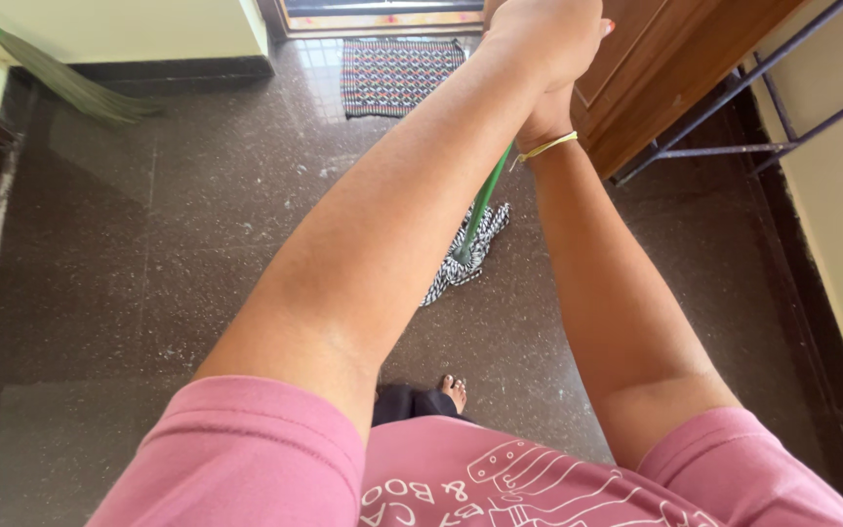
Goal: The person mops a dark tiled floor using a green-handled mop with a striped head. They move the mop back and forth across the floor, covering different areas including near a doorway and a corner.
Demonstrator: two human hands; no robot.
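We see both grips, left hand (pixel 543 44) above right hand (pixel 545 119), clenched around the green mop handle (pixel 485 200); its striped mop head (pixel 465 259) rests on the floor (pixel 197 244).

Mop (pixel 468 249): green handle, black-and-white checked cloth head. Handle tilted, running from far upper centre down to the head. Head lies flat on the dark speckled floor (pixel 197 244), mid-scene.

Dark speckled stone floor (pixel 178 254); patterned doormat (pixel 397 73); wooden door (pixel 675 68); pale walls (pixel 139 24).
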